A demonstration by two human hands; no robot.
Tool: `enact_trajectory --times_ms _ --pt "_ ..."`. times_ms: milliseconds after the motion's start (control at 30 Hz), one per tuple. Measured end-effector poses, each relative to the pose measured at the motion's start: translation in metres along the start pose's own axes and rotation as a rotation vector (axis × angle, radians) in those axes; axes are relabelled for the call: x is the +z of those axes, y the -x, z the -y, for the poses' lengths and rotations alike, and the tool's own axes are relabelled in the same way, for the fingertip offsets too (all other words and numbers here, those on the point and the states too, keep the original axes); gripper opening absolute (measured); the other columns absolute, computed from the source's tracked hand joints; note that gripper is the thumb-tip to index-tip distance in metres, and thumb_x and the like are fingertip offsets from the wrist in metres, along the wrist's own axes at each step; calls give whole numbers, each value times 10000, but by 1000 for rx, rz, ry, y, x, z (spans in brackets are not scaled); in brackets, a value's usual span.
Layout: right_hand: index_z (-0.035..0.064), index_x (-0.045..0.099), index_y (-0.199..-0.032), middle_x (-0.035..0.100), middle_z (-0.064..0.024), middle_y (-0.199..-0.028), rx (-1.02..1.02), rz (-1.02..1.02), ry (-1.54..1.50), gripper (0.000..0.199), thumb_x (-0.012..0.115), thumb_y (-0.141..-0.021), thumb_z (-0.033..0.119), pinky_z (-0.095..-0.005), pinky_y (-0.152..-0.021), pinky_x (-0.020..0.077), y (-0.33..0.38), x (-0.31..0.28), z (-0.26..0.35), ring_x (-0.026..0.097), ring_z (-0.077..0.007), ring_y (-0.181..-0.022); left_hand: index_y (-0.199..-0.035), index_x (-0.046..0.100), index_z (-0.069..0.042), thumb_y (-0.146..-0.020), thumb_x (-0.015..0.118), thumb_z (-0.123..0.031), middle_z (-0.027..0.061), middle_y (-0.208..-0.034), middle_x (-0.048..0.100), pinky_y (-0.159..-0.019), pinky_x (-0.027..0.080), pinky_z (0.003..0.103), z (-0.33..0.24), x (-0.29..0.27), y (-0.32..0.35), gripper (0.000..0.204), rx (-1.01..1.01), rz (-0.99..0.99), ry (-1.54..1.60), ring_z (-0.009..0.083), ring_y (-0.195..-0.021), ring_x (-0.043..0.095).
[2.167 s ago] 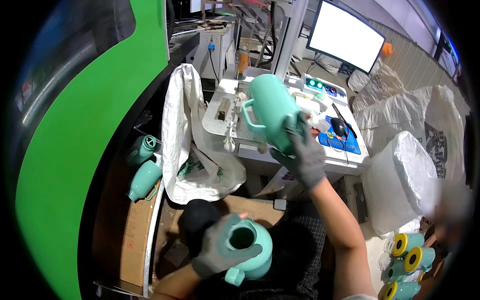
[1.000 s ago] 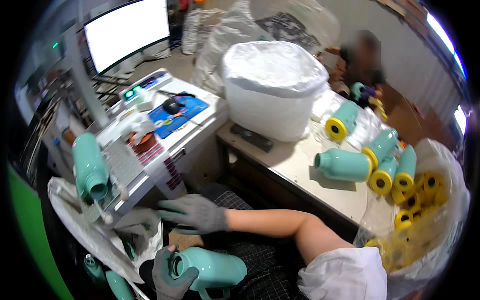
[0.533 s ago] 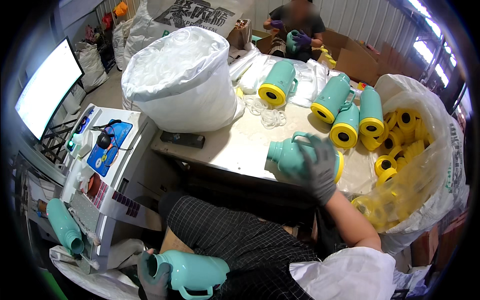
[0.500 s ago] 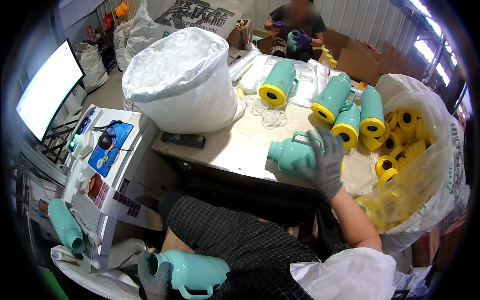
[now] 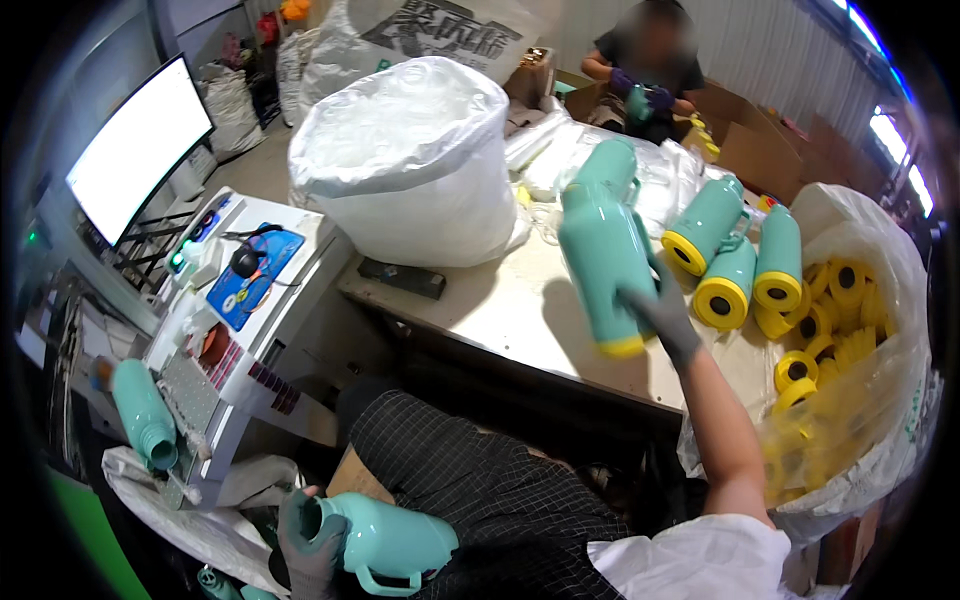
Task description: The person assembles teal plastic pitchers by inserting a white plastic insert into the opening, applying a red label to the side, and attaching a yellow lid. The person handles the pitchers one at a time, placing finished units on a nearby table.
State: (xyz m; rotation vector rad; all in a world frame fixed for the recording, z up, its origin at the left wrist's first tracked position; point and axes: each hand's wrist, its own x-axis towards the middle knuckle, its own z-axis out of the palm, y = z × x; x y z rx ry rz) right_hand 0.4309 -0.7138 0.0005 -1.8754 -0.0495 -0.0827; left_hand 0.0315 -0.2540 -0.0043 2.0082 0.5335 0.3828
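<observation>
In my lower left view lies a teal jug body [image 5: 395,540] without a yellow base, on its side across my lap, its handle downward. My left hand [image 5: 308,548], in a grey glove, grips it at the open mouth. Over the table my gloved right hand [image 5: 662,312] is closed around the lower part of another teal vacuum jug [image 5: 608,262], which leans slightly and has a yellow base. Behind it, partly hidden, is one more teal jug [image 5: 610,160]. Several teal jugs with yellow bases [image 5: 722,302] lie on the table to the right of this hand.
A sack of yellow base rings [image 5: 795,368] stands at the right. A white sack of clear rings [image 5: 400,190] sits at the table's left. Further left are a monitor [image 5: 140,150], a white machine [image 5: 275,290] and a teal jug body [image 5: 143,410]. A co-worker [image 5: 655,60] sits across the table.
My right hand has lifted the jug that was lying on the table, turning it base down. My left hand keeps its hold on the jug body. The whole view has shifted slightly.
</observation>
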Motion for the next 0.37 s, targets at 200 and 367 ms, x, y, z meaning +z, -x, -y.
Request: enact_trajectory --times_ms 200,367 --pt "18 666 -1221 693 -113 -1145 -145 -374 -694 456 669 -997 415 -355 -851 546 -192 74 50 667 -232 -956 -1423 548 38 -971 723 -94 137 -1378 610 -934 540 317 22 -15 4 502 -107 -2 118 213 -1145 606" --pt "-2 652 -1242 686 -232 -1253 -506 -550 -66 487 803 -899 309 -425 -1019 505 -127 78 32 649 -351 -1209 -1488 506 18 -982 719 -107 141 -1452 566 -960 533 313 13 -7 -6 563 -188 45 184 230 -1202 591"
